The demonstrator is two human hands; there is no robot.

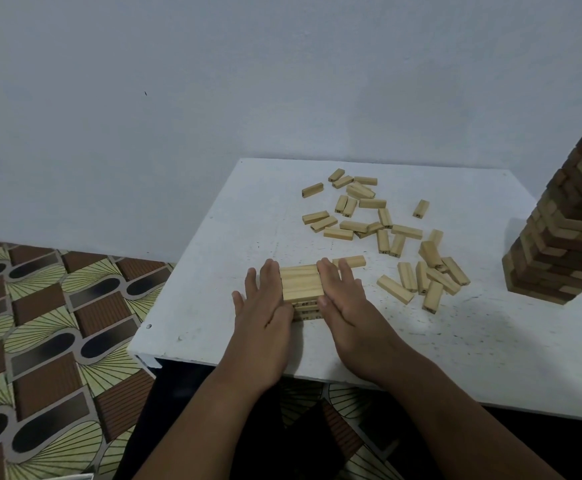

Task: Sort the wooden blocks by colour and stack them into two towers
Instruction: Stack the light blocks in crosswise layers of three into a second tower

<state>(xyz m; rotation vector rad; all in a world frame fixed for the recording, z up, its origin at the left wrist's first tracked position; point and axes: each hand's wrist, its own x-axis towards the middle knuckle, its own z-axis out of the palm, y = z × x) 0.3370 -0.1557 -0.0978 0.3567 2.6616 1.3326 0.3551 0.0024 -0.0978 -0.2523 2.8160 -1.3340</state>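
Small dark marks stood on the end faces of the pale loose blocks (pixel 379 223) and on the near side of the low stack (pixel 302 289) between the hands, but all were too small and blurred to read.

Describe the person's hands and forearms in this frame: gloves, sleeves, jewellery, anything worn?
Both hands are bare: no gloves on the left hand or the right hand. No rings, watch or bands show on fingers or wrists. Both forearms are bare as far as the bottom edge of the picture, with no sleeve in view. No markings or bandages can be seen.
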